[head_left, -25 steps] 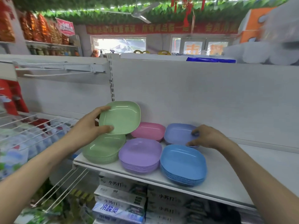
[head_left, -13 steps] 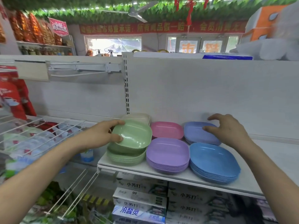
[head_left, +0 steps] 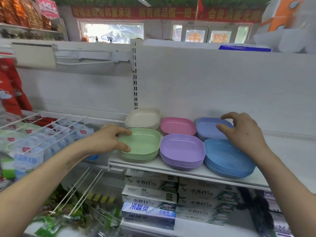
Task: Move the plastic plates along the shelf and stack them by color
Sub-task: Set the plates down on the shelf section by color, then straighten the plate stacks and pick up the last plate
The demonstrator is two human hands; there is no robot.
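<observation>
Gripping green plate stack (head_left: 143, 146) edge with left hand (head_left: 109, 140), right hand (head_left: 242, 132) spread, hovering

White metal shelf board (head_left: 282, 161) carries six stacks of rounded-square plastic plates, two rows of three. Landmark – purple stack (head_left: 182, 151), front row, middle. Left of it, just beside: green stack (head_left: 145, 145). Right of it, touching or nearly: blue stack (head_left: 227, 158). Behind it: pink stack (head_left: 177, 125). Behind-left – cream stack (head_left: 142, 118). Behind-right: periwinkle stack (head_left: 207, 126). Board right of blue stack bare.
</observation>
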